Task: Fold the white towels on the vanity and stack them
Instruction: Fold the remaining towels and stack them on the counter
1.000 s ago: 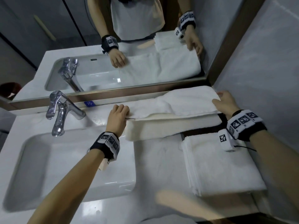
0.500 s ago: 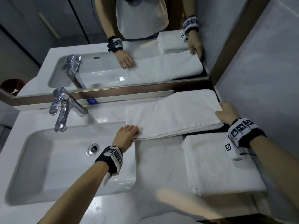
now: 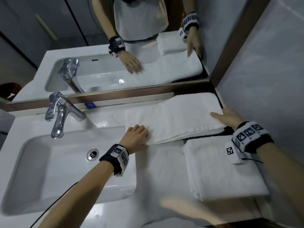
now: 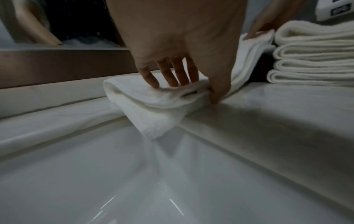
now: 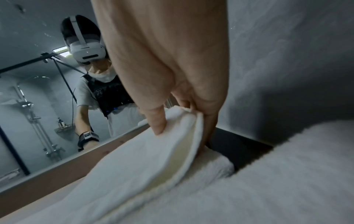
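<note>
Vanity top [image 3: 158, 170] bears a folded towel [image 3: 172, 117], left hand [image 3: 134, 137] and right hand [image 3: 230, 116] pinching opposite ends.

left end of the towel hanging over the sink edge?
Yes: in the left wrist view the towel droops past the counter edge into the sink, under the left hand.

No legible text — only coded markers
</note>
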A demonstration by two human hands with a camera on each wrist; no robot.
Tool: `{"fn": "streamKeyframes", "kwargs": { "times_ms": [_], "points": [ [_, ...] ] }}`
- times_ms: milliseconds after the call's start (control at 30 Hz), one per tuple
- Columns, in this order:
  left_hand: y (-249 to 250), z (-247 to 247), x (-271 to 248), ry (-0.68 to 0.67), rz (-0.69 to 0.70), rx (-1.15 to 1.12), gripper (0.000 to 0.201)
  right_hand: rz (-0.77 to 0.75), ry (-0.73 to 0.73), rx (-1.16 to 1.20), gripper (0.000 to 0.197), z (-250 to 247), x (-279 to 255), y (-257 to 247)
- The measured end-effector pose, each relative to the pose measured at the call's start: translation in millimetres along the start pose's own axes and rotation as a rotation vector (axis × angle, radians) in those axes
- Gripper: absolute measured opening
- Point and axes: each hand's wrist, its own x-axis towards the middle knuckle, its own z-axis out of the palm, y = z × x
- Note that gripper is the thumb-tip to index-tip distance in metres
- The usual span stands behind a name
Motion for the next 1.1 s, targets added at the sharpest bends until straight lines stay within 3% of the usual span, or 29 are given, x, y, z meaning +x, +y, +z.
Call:
{"fn": "streamKeyframes", "kwargs": {
  "times_ms": [100,267,467,600,700,767,933,1100],
  "points": [
    [-6,-13,0,0.031,0.039,-0.048,0.019,0.031,-0.013,0.077,0.039,-3,0,4],
    [-22,-31,-5,0.17,0.06,-0.008,0.016,-0.026,-0.063,0.058,0.044,-7,-7,8],
    [-6,-1,-10,-0.037,0.001,0.024,0.034,-0.078,0.012,-0.132,0.04,1,-11,5],
    [-12,-12,-4,-0.037,-0.067,-0.144,0.027,-0.114,0.181,-0.136,0.048,4,-11,3],
    [-8,-18,14,0.166,-0.043,-0.134,0.037,-0.319,0.356,-0.212,0.057,11,-12,-10],
    [3,-18,33,0.225,-0.089,-0.15,0.047,-0.455,0.278,-0.299,0.057,17,-6,-23],
    [23,-11,75,-0.003,-0.228,-0.181,0.062,-0.528,-0.057,-0.573,0.065,40,13,-48],
    [33,-9,101,-0.019,-0.165,-0.164,0.06,-0.636,-0.063,-0.734,0.064,67,20,-61]
  ]
}}
